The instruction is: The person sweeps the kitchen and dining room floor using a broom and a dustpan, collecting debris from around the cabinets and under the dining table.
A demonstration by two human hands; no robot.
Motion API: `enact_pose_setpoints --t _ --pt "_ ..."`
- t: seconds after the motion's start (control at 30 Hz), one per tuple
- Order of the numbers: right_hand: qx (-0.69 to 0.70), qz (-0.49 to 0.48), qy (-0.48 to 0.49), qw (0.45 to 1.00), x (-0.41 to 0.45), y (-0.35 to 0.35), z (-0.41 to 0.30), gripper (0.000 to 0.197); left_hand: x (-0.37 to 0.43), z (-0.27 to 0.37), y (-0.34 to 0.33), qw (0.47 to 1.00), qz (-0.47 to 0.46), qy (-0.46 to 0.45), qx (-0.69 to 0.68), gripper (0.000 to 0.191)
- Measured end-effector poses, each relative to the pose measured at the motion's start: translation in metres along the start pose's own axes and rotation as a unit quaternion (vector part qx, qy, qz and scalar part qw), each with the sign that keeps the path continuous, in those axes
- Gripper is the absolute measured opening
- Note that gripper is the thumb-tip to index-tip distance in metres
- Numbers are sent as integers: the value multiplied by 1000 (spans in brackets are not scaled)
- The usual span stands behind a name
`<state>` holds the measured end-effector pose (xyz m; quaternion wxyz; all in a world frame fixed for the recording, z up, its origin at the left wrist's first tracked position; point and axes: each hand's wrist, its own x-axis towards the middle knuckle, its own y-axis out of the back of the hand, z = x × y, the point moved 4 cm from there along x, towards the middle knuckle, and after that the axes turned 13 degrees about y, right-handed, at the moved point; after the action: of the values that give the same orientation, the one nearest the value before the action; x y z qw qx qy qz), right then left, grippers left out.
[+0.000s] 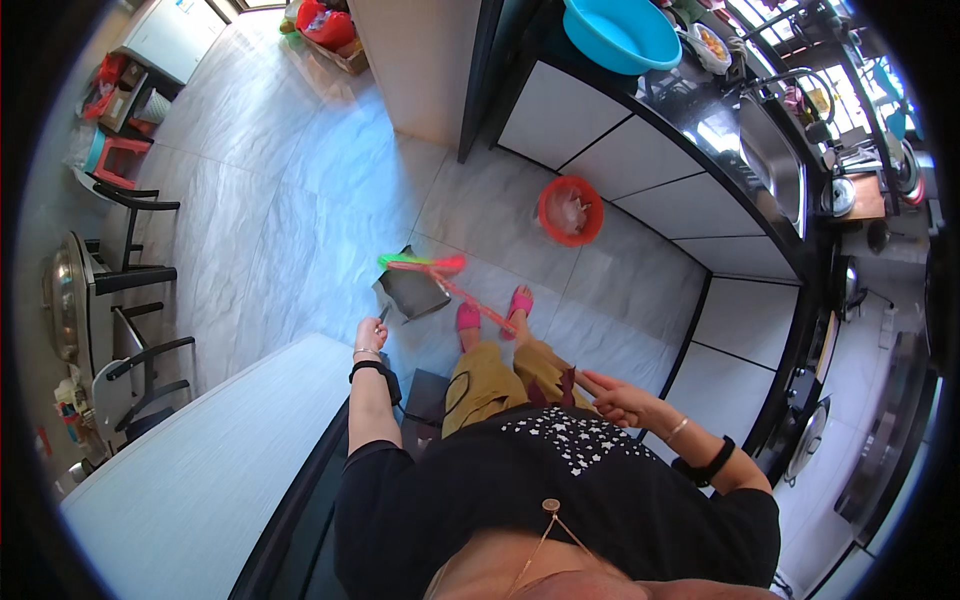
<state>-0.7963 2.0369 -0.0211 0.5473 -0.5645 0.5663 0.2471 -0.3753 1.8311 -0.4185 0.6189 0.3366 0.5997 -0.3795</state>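
My left hand [370, 334] is closed around the handle of a dustpan [414, 291], whose dark grey pan is at the floor beyond my feet. My right hand [619, 399] grips the upper end of a broom handle near my right hip. The handle runs down past my pink slippers to the broom head [424, 264], which has green and red bristles, looks blurred and overlaps the far edge of the dustpan. Whether the bristles touch the pan I cannot tell.
A red bin [571, 211] with a plastic bag inside stands before the white kitchen cabinets [634, 154]. A wall end [427, 67] juts in ahead. Black-armed chairs [150, 367] are at the left, beside a white surface [217, 450]. A blue basin [622, 34] sits on the counter.
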Motion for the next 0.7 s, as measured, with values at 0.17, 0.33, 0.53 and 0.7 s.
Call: enact_pose_setpoints --t 0.17,0.33,0.53,0.7 --pt "312 -24 -22 950 -40 7 -2 54 -14 -4 -9 1000 3 10 14 11" --pt "461 -23 16 887 -58 4 -18 44 -12 -1 -1 1000 14 -3 9 11" --pt "538 -35 79 839 -56 6 -56 17 -2 -3 -4 1000 11 -20 15 10" --pt "595 -110 105 789 -28 -20 -108 30 8 -4 3 999 25 -2 19 7"
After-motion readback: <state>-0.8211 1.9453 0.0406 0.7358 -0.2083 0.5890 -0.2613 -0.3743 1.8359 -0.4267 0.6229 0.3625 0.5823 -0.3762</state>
